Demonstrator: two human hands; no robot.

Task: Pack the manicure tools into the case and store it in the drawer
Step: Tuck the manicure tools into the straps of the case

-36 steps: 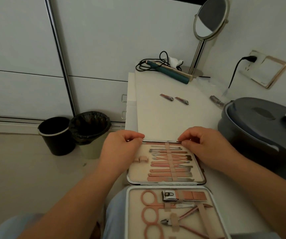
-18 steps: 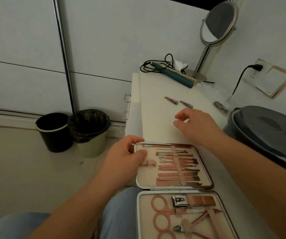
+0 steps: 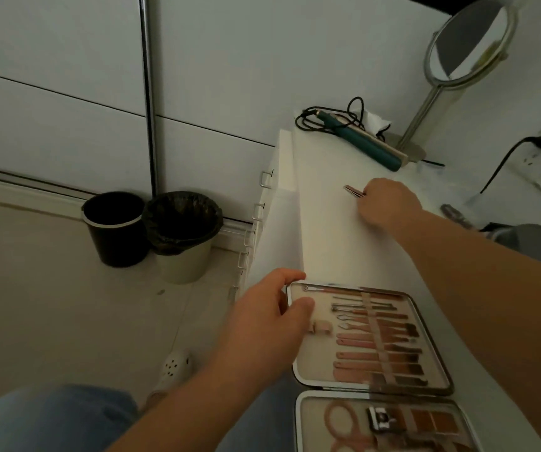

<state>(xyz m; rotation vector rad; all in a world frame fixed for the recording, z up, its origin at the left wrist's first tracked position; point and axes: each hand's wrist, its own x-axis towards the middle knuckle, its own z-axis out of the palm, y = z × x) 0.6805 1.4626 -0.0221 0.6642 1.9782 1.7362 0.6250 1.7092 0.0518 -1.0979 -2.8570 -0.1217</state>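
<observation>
Manicure case (image 3: 370,340): lying open at the near edge of the white desk (image 3: 334,230), rows of rose-gold tools sitting strapped in both halves. Left hand (image 3: 269,324): gripping the case's upper-left corner, thumb lying inside the rim. Right hand (image 3: 388,202): reaching farther up the desk, fingers curling down over a small metal tool (image 3: 353,191); whether it is pinching it, cannot tell. Beyond: teal hair iron (image 3: 370,148), round stand mirror (image 3: 468,44). On the floor: two waste bins (image 3: 151,230).

Two bins (image 3: 116,228), one mirror (image 3: 471,40), one case (image 3: 295,370), perhaps ten strapped tools (image 3: 376,340).
</observation>
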